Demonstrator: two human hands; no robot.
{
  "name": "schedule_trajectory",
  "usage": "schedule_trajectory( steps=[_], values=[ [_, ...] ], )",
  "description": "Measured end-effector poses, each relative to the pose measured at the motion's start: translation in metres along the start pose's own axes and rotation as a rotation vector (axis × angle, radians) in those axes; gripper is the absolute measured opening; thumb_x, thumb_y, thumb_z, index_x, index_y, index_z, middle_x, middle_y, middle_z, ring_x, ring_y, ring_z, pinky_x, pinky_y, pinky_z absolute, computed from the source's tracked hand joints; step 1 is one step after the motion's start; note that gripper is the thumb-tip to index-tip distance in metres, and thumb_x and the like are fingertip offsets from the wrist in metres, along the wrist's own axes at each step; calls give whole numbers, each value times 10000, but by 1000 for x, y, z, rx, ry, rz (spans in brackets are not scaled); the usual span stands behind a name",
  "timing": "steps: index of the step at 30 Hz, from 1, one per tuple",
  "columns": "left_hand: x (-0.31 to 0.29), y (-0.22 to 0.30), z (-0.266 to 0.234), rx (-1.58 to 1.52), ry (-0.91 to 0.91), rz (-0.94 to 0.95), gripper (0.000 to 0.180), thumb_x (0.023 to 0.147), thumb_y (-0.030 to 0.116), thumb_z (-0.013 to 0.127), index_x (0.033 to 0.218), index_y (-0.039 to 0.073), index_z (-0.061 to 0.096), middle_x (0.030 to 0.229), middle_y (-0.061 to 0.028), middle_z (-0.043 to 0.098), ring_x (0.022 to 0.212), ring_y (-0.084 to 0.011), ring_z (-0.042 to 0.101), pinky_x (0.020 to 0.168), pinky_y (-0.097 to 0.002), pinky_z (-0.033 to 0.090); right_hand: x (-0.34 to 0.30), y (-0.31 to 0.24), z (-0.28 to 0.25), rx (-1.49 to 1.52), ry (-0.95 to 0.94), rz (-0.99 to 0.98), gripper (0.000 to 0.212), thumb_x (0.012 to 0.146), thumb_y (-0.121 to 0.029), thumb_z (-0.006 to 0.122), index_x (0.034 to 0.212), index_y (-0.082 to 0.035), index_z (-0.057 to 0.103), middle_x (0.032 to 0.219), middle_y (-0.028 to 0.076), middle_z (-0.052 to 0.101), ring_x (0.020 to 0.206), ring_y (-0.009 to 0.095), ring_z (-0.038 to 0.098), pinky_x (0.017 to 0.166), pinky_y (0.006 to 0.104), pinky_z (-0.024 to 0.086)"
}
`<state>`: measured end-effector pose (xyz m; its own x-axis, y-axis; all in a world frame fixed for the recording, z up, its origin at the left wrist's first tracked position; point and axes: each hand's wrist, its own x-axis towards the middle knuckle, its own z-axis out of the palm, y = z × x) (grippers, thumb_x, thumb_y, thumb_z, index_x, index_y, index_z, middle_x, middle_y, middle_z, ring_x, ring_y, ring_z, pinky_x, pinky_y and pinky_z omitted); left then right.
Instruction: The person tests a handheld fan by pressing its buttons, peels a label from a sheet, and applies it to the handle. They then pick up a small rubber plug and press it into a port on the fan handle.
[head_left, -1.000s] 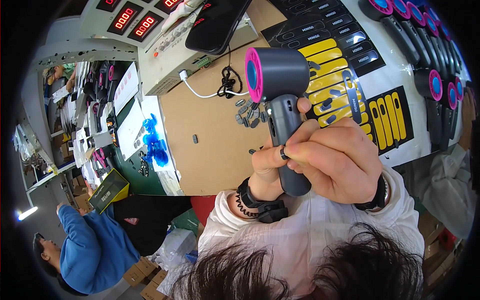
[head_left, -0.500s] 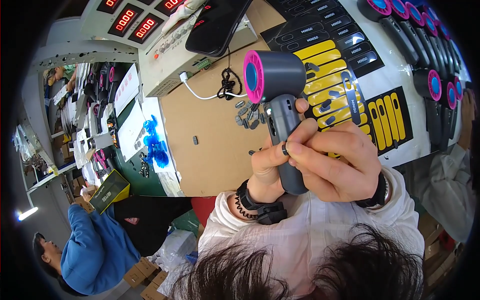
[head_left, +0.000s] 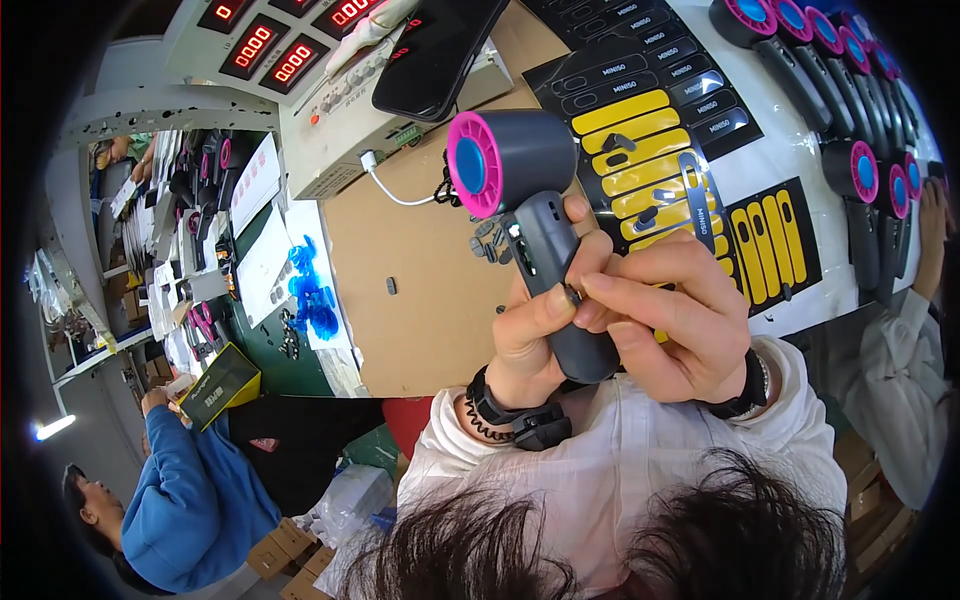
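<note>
A dark grey handheld fan point(head_left: 525, 160), shaped like a small hair dryer with a pink ring and blue centre, is tilted above the board. My left hand point(head_left: 530, 335) is closed round its handle point(head_left: 580, 352), thumb across the front. A slot in the handle shows bright parts inside. My right hand point(head_left: 680, 320) pinches a small dark piece point(head_left: 572, 295) against the handle beside my left thumb; fingers partly hide it. Behind the handle lie several small grey oval pieces point(head_left: 487, 243), and another oval piece point(head_left: 391, 286) lies apart on the brown board point(head_left: 400, 345).
A power supply point(head_left: 350, 120) with a black phone point(head_left: 435, 60) on it stands at the back; a white cable point(head_left: 395, 192) runs from it. Yellow and black sticker sheets point(head_left: 640, 145) lie to the right. More fans point(head_left: 850, 80) line the far right. A person in blue point(head_left: 195, 500) sits left.
The fan has moved left and its handle leans more, with the handle's slot turned further into view. My right fingers have spread slightly behind the pinch.
</note>
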<state>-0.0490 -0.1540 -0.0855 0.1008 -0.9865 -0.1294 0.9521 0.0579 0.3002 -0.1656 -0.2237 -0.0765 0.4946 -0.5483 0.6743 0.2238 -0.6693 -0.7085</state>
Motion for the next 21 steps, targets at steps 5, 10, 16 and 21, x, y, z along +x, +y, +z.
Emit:
schedule_trajectory(
  steps=[5,10,16,21],
  values=[
    [1,2,16,220,85,126,594,746,105,673,1209,95,302,786,8,431,665,-96,438,621,-217,381,0,-1,-2,8,-4,32,237,748,-11,567,972,40,624,886,111,570,739,200,568,647,264,436],
    [-1,3,23,314,162,162,587,750,89,662,1216,80,305,820,-18,478,692,-119,481,645,-238,413,-3,-2,-5,75,-3,173,217,740,-4,581,947,40,630,892,116,569,770,214,578,653,264,447],
    [2,12,26,539,316,334,486,775,34,619,1182,33,353,859,-68,538,741,-162,555,684,-276,456,19,15,-13,187,-21,259,195,769,24,585,959,50,622,901,117,594,789,170,575,665,260,460],
    [12,16,13,629,255,384,460,782,29,624,1164,11,369,846,-68,552,747,-152,556,683,-266,457,33,7,-12,304,-42,573,156,810,13,588,957,57,618,927,107,621,814,127,586,707,239,478]
  ],
)
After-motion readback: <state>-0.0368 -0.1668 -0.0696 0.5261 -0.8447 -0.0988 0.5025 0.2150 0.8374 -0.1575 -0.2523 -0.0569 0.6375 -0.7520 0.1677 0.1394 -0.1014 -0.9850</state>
